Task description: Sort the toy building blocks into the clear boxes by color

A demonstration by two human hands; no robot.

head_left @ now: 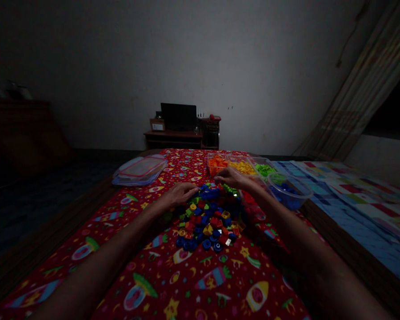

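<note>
A mixed heap of small plastic building bricks point(205, 220) in blue, red, yellow, green and orange lies on the red patterned cloth point(173, 284). My left hand point(182, 194) is at the heap's far left edge, its fingers stretched toward blue bricks point(209, 193); I see nothing held in it. Over the far side of the heap, my right hand point(232, 177) has its fingers bent together in a pinch; anything between them is too small and dark to make out. Just beyond it are orange bricks point(218, 163) and yellow bricks point(242, 167) in clear containers.
Green bricks point(265, 170) fill another compartment at the right. A round clear tub point(303, 191) holds blue bricks beside my right forearm. Stacked clear lids point(140, 170) lie at the far left of the cloth. A monitor point(179, 116) stands on a desk by the wall.
</note>
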